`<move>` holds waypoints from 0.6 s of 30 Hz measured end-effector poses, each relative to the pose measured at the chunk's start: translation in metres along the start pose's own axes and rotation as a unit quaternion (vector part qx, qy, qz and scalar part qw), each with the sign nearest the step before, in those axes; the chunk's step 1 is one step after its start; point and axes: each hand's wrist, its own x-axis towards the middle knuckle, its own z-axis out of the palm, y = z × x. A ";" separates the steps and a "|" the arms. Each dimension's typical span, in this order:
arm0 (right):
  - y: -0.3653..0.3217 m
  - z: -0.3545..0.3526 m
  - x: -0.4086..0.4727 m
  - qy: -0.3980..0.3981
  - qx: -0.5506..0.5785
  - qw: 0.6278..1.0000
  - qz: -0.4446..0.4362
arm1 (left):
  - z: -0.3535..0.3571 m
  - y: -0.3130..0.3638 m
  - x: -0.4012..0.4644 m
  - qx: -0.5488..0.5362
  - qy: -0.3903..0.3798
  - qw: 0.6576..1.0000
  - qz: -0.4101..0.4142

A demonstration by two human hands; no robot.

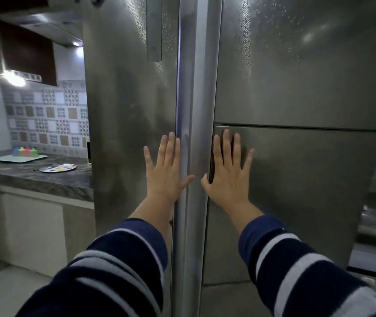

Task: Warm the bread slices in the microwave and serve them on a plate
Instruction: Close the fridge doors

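Left hand [167, 170], right hand [228, 172]: spread flat on fridge doors [297, 191] | holding nothing | risk: pushing won't open them (no bread visible).

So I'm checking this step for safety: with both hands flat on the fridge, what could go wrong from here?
1. Both the left hand and the right hand lie flat beside the gap between the fridge doors; the thumbs might get pinched there.
2. No bread, plate or microwave is in view, so the task looks barely started.
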 end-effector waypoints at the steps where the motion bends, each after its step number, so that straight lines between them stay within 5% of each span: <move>1: -0.002 0.009 0.006 -0.001 -0.004 1.000 0.001 | 0.008 -0.002 0.010 -0.003 -0.002 1.000 -0.005; 18: -0.015 0.142 0.083 -0.010 -0.082 0.993 0.079 | 0.138 -0.035 0.123 -0.097 0.010 0.995 0.034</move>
